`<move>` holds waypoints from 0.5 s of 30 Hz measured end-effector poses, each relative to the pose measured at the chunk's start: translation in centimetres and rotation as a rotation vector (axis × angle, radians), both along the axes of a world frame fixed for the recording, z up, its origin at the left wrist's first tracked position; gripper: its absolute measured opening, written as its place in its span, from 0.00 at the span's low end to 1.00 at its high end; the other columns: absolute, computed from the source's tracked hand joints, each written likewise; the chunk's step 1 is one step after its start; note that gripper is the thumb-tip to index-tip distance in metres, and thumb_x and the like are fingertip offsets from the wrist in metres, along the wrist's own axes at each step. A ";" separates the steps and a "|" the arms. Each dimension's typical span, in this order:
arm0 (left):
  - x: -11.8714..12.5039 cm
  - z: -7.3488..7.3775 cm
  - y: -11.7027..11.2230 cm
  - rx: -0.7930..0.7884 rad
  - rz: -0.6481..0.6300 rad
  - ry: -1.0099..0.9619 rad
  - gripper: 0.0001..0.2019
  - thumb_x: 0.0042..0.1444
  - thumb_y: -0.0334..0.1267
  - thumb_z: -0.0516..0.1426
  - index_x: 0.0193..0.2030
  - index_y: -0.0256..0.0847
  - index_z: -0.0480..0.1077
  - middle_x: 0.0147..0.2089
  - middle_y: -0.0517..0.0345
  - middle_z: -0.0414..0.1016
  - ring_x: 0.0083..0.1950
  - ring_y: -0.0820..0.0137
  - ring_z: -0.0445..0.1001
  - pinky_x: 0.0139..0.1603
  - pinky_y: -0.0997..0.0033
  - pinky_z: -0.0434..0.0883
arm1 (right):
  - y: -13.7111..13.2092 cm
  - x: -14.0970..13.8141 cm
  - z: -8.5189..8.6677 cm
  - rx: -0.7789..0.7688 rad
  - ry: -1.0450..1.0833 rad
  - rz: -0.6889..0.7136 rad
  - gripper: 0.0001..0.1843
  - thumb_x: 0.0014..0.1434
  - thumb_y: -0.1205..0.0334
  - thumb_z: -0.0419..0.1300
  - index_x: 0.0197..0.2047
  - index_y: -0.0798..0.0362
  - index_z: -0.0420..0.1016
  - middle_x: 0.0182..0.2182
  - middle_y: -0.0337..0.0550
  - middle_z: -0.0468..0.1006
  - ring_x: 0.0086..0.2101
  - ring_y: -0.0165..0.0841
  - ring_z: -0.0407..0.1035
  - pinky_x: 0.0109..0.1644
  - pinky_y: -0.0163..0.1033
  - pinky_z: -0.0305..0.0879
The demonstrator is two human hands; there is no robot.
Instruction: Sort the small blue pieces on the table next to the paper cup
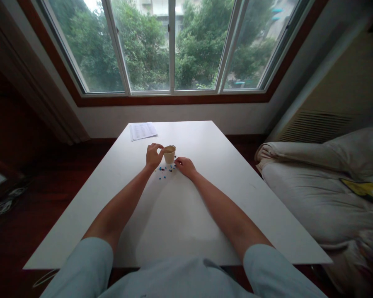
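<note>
Left hand (153, 156) fingertips pinched together at cup (169, 154) rim. Right hand (185, 166) curled on tabletop (205, 194) beside beads (165, 170), grip unclear.

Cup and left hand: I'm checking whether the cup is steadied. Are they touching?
Touching. The head view shows the left hand with fingertips pinched on the rim of the cup, no gap visible between them.
</note>
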State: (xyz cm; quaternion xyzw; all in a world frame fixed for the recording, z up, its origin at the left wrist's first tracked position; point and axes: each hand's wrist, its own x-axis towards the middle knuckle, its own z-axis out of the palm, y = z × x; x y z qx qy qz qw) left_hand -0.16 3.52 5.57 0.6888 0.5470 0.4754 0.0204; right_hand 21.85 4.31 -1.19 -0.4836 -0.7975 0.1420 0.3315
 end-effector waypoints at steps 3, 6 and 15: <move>-1.3 -1.1 -0.7 -0.012 0.008 -0.032 0.05 0.66 0.37 0.59 0.40 0.43 0.77 0.46 0.50 0.79 0.51 0.58 0.74 0.54 0.56 0.72 | 0.1 -0.1 -0.1 -0.003 0.002 -0.001 0.11 0.69 0.61 0.59 0.42 0.51 0.85 0.38 0.43 0.86 0.38 0.34 0.73 0.45 0.37 0.63; -3.1 -2.7 -2.0 -0.092 -0.037 -0.017 0.05 0.65 0.37 0.59 0.40 0.43 0.76 0.43 0.53 0.80 0.46 0.61 0.75 0.49 0.60 0.73 | 0.0 -0.2 0.0 -0.012 -0.008 -0.005 0.11 0.69 0.60 0.59 0.42 0.51 0.85 0.39 0.43 0.86 0.39 0.34 0.73 0.45 0.36 0.63; -6.8 -5.7 -4.1 -0.369 -0.194 0.204 0.09 0.63 0.39 0.61 0.48 0.44 0.80 0.46 0.55 0.79 0.39 0.68 0.76 0.46 0.64 0.73 | -1.7 -0.4 1.9 0.073 -0.148 0.053 0.11 0.71 0.62 0.58 0.44 0.52 0.83 0.40 0.46 0.83 0.42 0.36 0.72 0.48 0.37 0.62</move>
